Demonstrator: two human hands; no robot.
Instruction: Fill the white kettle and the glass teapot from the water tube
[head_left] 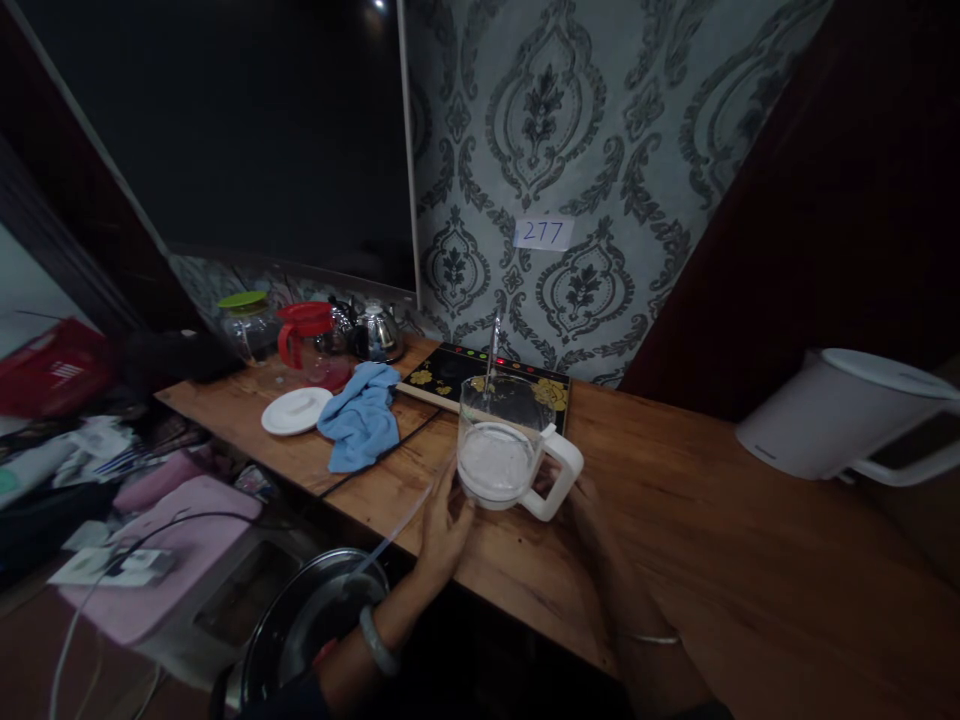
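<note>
A clear glass jug [496,462] with a white handle [559,476] stands upright between my hands at the middle of the wooden table. My left hand [441,528] is curled against its lower left side, fingers partly hidden behind the glass. On the other side, my right hand [586,502] grips the jug by its handle, with its fingers mostly hidden. Whether the jug's base touches the table is unclear. Just behind it lies a black cooktop [435,378] with gold flowers, below a metal spout [495,342].
Left on the table [697,540] are a blue cloth [364,420], a white lid [295,411], a red-lidded jug [306,322], a green-lidded jug [251,335] and a metal kettle [377,333]. A white pitcher [840,415] stands right. A pot [319,600] with a tube sits below the edge.
</note>
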